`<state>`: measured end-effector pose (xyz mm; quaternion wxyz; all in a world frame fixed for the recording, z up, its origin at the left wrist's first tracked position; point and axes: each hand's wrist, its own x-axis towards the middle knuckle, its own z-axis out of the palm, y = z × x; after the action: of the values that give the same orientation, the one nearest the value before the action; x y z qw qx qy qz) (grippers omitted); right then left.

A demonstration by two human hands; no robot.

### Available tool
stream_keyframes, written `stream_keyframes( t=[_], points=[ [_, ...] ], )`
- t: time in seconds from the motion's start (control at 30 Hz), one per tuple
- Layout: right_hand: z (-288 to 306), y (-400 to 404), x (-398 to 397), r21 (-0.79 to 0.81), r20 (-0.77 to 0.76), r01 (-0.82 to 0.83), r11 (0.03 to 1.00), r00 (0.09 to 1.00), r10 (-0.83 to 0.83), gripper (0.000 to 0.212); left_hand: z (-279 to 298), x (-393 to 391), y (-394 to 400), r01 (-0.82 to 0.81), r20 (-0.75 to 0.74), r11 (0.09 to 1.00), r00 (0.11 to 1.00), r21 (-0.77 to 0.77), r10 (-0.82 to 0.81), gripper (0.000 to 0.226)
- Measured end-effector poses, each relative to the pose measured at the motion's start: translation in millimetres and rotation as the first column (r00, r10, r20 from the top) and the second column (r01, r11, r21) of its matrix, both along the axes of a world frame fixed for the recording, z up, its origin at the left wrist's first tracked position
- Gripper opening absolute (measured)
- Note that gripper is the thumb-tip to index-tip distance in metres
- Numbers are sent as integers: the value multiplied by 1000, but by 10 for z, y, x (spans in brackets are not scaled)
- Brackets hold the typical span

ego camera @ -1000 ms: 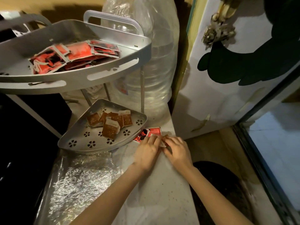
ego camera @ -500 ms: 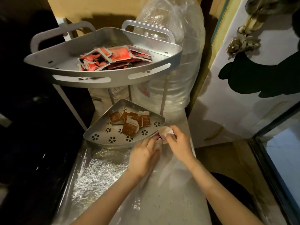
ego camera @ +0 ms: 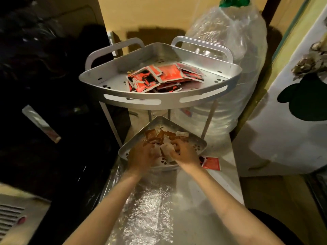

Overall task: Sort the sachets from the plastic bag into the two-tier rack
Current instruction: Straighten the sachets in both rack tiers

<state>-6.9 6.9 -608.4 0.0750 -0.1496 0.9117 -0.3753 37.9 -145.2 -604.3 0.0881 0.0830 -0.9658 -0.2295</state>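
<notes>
Red sachets [ego camera: 166, 76] top tier [ego camera: 159, 100]; brown sachets [ego camera: 154, 134] btm tier [ego camera: 198, 141]

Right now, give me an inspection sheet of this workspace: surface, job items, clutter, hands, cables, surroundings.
Surface: pale countertop, clear plastic bag spread flat on it.
Job's things: two-tier rack; upper tier holds red sachets; lower tier holds brown sachets; one red sachet lies on the counter right of the lower tier.
Clutter: large plastic-wrapped water bottle behind the rack.
Grippers: left hand and right hand over the lower tier, both on pale sachets.
Cables: nothing seen.
Surroundings: yellow wall, white door at right, dark area at left.
</notes>
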Motion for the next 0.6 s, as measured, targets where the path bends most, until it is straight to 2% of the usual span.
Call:
stream_keyframes(
  t=[0.1, 0.27, 0.37, 0.43, 0.5, 0.6],
  points=[
    [-37, 63, -14, 92, -58, 7, 996, 998, -2, 33, -82, 12, 0, 28, 17, 998, 999, -57, -27, 23],
    [11, 409, 102, -55, -58, 62, 997, 996, -66, 45, 21, 39, 278, 36, -45, 999, 998, 6, -36, 28],
    [7, 673, 153, -75, -143, 161, 984, 975, -170, 41, 108, 113, 587, 226, -193, 974, 956, 6, -221, 27],
    [-8, 833, 182, -81, -144, 233, 969, 959, -242, 39, 104, 181, 817, 323, -255, 946, 914, -20, -317, 25],
    [-44, 974, 215, -21, -126, 259, 966, 957, -260, 38, 35, 238, 1042, 425, -234, 905, 881, 9, -411, 25],
    [-172, 1149, 229, 197, -106, 199, 960, 978, -180, 44, -232, 301, 1336, 519, -114, 854, 846, -45, -520, 35]
  ],
)
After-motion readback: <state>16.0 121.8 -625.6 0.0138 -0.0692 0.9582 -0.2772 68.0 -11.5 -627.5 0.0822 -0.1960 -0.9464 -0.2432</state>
